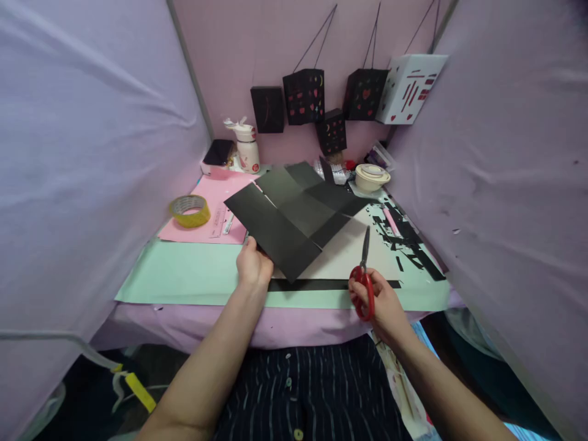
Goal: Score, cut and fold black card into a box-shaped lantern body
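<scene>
Two bare hands work at a counter (pixel 193 278) hemmed in by pale fabric walls: the left hand (pixel 252 264) has its fingers pinched on the near edge of a creased black paper sheet (pixel 294 214), which lifts off a mint-green sheet, while the right hand (pixel 383 303) has its fingers curled through the handles of red scissors (pixel 364 275), blades together and pointing away. A long black strip (pixel 321 285) lies flat between the hands (black offcuts (pixel 408 239) litter the right side), and a roll of yellow tape (pixel 190 211) rests on pink paper (pixel 215 208) at left, beneath paper lanterns (pixel 304 96) hung on the back wall.
</scene>
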A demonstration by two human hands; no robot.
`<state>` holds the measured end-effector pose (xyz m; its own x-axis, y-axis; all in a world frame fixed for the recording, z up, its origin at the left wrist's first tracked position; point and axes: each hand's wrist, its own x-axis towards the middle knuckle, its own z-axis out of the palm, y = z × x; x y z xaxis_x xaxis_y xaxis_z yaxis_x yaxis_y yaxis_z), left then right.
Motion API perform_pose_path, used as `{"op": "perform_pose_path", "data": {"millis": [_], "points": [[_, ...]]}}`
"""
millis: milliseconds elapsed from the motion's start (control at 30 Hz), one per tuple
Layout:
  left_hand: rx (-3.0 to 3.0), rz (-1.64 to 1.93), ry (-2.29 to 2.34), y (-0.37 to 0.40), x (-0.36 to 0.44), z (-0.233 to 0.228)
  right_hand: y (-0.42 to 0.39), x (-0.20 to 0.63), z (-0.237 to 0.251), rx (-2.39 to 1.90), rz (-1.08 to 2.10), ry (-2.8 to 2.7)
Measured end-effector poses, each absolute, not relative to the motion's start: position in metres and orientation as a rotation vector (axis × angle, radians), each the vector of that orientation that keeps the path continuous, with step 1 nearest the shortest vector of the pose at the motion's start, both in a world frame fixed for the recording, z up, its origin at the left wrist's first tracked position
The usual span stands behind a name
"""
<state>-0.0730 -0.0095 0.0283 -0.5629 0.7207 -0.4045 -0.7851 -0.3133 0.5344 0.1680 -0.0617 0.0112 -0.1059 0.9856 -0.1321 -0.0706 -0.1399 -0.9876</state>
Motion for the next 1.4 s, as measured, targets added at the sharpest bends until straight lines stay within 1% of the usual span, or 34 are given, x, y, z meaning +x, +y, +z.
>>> {"op": "perform_pose_path", "data": {"millis": [200, 333, 467, 667, 800, 967, 1100, 1267, 1400], "points": [[0.010, 1.900, 0.802, -0.035, -0.056, 0.025, -0.065, 0.158, 0.005, -1.234, 1.488, -1.100], [0.103, 1.809, 0.829, -0.051, -0.047, 0.027, -0.059, 0.153, 0.008, -1.318, 1.426, -1.115], [0.205, 1.730, 0.848, -0.069, -0.040, 0.027, -0.050, 0.149, 0.012, -1.312, 1.392, -1.121], [0.373, 1.379, 0.936, -0.083, -0.031, 0.024, -0.034, 0.157, 0.017, -1.289, 1.363, -1.173], [0.362, 1.282, 0.981, -0.082, -0.030, 0.025, -0.023, 0.163, 0.026, -1.276, 1.373, -1.222], [0.252, 1.104, 0.919, -0.085, -0.027, 0.023, -0.015, 0.165, 0.032, -1.210, 1.405, -1.275], [0.144, 1.100, 0.916, -0.090, -0.018, 0.019, -0.013, 0.170, 0.029, -1.256, 1.325, -1.290], [0.208, 1.229, 1.013, -0.090, -0.012, 0.019, -0.035, 0.193, 0.031, -1.385, 1.126, -1.330], [0.262, 1.314, 1.018, -0.080, -0.006, 0.021, -0.090, 0.203, 0.027, -1.430, 1.253, -1.449]]}}
